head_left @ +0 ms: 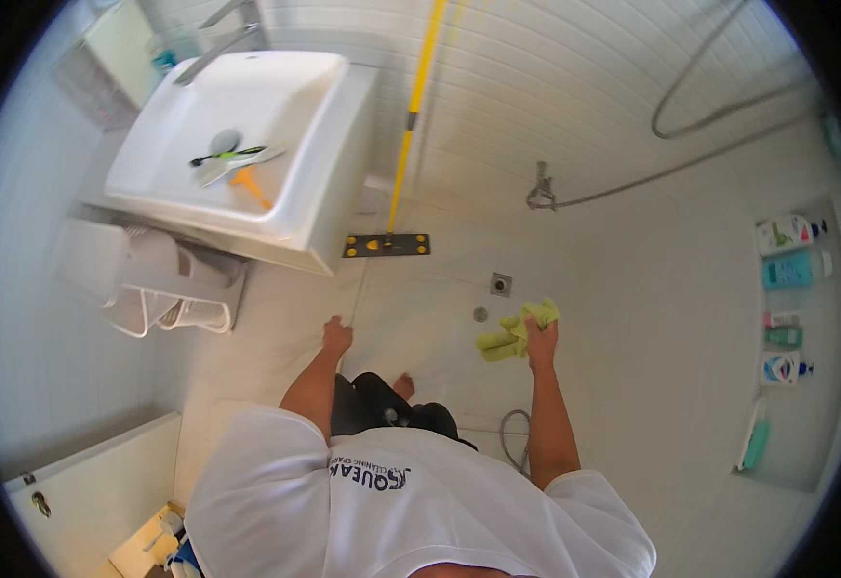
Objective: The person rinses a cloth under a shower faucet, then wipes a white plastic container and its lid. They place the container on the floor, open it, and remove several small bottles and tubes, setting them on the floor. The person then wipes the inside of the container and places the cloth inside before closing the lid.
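My right hand [542,337] is closed around a bunched lime-green cloth [503,345], whose loose end hangs out to the left over the pale tiled floor. Near that cloth are a square floor drain [501,284] and a small round metal cover [481,314]. My left hand [337,334] hangs above the floor on the other side of my body, its fingers curled in with nothing visible in them. Nearest to it is a flat mop [387,246] with a dark head and a yellow pole, leaning on the wall.
A white washbasin [295,197] at the far left holds brushes and an orange tool [250,186]. Below it hangs a white rack [184,289]. A shower hose [632,178] crosses the right wall. Several bottles [788,271] fill a wall niche. An open cabinet door [93,472] stands near left.
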{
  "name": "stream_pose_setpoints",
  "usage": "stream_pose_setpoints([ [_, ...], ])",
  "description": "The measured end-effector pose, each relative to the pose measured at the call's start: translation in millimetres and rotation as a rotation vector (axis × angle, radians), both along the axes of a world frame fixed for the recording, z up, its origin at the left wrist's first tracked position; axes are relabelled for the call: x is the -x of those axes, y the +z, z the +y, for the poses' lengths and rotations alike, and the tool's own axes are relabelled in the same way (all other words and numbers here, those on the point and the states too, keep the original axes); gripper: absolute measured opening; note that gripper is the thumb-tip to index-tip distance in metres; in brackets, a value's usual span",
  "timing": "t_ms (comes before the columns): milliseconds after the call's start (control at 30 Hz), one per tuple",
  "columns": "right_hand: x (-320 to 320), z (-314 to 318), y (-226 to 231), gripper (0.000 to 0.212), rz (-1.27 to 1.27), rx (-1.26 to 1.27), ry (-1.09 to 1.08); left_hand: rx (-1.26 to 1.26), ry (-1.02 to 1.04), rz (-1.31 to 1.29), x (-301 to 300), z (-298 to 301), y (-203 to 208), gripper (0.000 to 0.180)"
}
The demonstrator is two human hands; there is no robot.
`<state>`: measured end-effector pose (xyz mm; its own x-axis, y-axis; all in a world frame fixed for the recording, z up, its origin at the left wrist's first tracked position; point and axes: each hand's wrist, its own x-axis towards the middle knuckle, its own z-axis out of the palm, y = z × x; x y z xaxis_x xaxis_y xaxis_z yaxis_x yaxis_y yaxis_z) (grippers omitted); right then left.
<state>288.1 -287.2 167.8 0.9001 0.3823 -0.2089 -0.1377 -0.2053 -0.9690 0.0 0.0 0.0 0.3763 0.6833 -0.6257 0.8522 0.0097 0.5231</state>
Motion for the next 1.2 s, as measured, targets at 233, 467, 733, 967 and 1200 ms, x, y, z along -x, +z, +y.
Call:
stream_pose_setpoints([
  [233,-108,-32,9,0.028,-0.407,0.797,0.275,-0.315,-0.375,-0.397,-230,-56,81,0.042],
  [467,-191,-17,4,0.036,-0.424,1.122,0.474,-0.508,-0.584,-0.545,-388,-37,117,0.037],
  [733,-268,17,-71,0.041,-0.197,1.2,0.677,-0.736,-0.953,-0.652,-560,-25,95,0.036],
  [967,-338,62,-182,0.043,-0.133,0.89,0.577,-0.754,-0.943,-0.929,-623,-16,41,0.025],
  [1200,-377,113,-274,0.044,0.399,0.195,0.345,-0.922,-0.581,-0.888,-637,-54,44,0.021],
])
